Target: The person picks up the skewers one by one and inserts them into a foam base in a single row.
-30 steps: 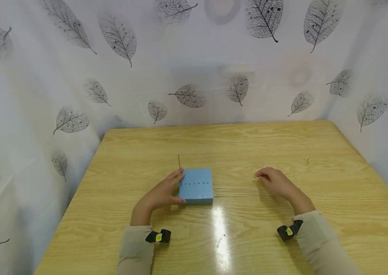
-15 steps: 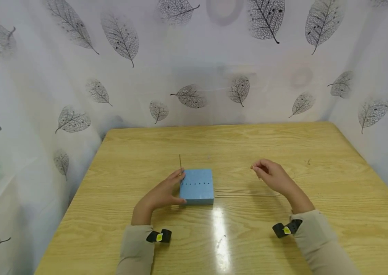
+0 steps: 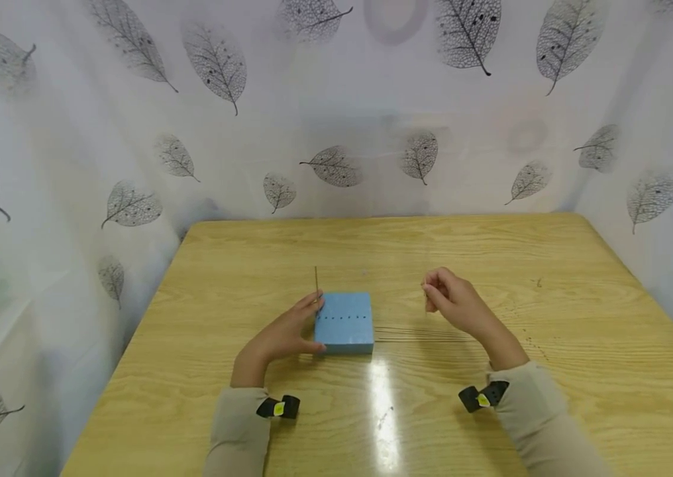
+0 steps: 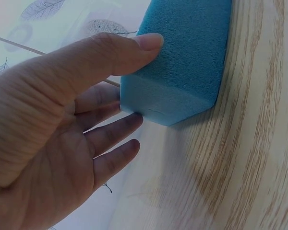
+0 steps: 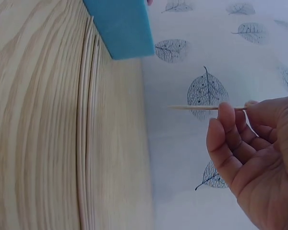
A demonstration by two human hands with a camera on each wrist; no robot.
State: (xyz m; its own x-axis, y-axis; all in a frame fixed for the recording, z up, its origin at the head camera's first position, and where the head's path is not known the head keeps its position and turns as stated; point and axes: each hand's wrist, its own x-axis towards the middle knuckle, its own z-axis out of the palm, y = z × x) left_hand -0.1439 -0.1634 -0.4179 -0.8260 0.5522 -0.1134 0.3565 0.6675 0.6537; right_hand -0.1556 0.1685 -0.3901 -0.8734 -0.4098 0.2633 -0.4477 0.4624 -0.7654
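The blue foam block [image 3: 343, 322] lies flat on the bench [image 3: 551, 265], a row of small holes across its top. One thin stick [image 3: 316, 281] stands upright at the block's far left corner. The left hand [image 3: 279, 338] braces the block's left side: thumb pressed on the near face, fingers straight along the side, so this grip is open and holds nothing. The right hand [image 3: 452, 301] is raised off the bench to the right of the block, its fingers curled, pinching a single stick [image 5: 206, 108] between thumb and fingertips; the free end points toward the block. More sticks [image 3: 426, 332] lie in a bundle on the bench just right of the block. Judged step: a stick is picked and being carried to the block. The next move calls for aligning its tip over a hole and pressing straight down while the left hand steadies the foam.
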